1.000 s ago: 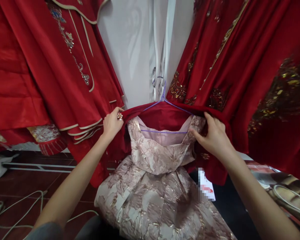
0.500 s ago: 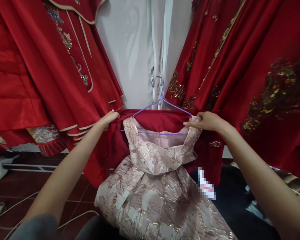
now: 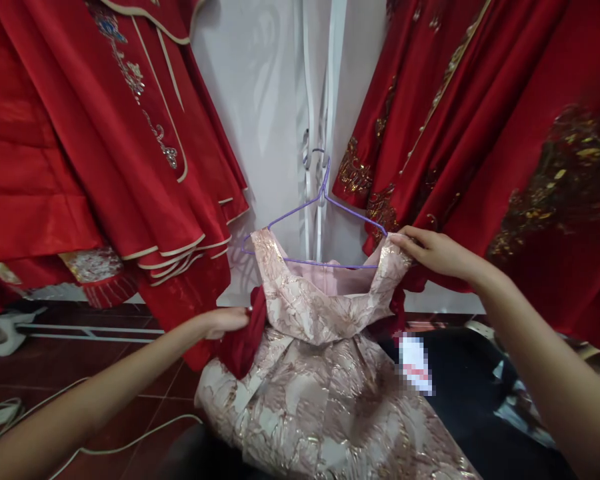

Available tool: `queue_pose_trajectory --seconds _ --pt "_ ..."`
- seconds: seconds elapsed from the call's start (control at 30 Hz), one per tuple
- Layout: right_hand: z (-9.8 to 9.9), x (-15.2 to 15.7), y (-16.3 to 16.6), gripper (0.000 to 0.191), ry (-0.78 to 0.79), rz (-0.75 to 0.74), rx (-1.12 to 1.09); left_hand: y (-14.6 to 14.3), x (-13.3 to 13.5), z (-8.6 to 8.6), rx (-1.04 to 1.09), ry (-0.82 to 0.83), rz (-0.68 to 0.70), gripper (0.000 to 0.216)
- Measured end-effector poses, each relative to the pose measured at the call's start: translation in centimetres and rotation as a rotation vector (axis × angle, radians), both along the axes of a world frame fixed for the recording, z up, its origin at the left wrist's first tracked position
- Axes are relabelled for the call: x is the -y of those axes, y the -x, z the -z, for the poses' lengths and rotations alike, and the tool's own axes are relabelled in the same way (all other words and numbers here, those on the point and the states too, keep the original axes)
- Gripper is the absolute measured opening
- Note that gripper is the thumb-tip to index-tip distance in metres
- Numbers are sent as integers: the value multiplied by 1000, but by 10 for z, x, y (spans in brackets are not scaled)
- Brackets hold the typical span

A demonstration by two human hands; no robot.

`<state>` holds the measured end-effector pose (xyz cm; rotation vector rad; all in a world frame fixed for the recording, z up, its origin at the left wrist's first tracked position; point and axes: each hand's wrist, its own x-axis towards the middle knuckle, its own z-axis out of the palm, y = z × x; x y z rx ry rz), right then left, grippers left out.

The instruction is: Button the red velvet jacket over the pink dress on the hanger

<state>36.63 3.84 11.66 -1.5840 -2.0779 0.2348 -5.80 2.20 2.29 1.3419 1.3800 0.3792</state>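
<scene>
A pale pink brocade dress (image 3: 320,373) hangs on a purple wire hanger (image 3: 313,207) in front of me. My left hand (image 3: 220,321) is closed on a dark red cloth (image 3: 243,337) pulled down beside the dress's left side. My right hand (image 3: 430,252) pinches the dress's right shoulder strap at the hanger's end. The red cloth runs behind the dress and shows again below my right hand.
Red embroidered garments hang at the left (image 3: 105,133) and the right (image 3: 480,133), with a white wall (image 3: 265,107) between them. White cables (image 3: 80,400) lie on the dark red floor. A white tag (image 3: 415,363) hangs at the dress's right. Dark cloth lies at the lower right.
The red cloth has come off the hanger's top: my left hand pulled it down to the dress's waist. My right hand stays at the right strap. The hanger is now bare above the dress.
</scene>
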Motion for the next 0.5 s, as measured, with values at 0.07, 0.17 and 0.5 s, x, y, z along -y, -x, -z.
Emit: queue_pose_trajectory --seconds 0.07,0.17,0.5 --pt "0 -2 -1 46 -22 35 24 -10 12 -2 -48 99 232 15" --pt "0 -3 -2 45 -37 44 33 -28 23 -14 -187 100 593 28" --pt "14 -4 9 42 -285 130 112 -59 39 -63 -748 -619 762 44"
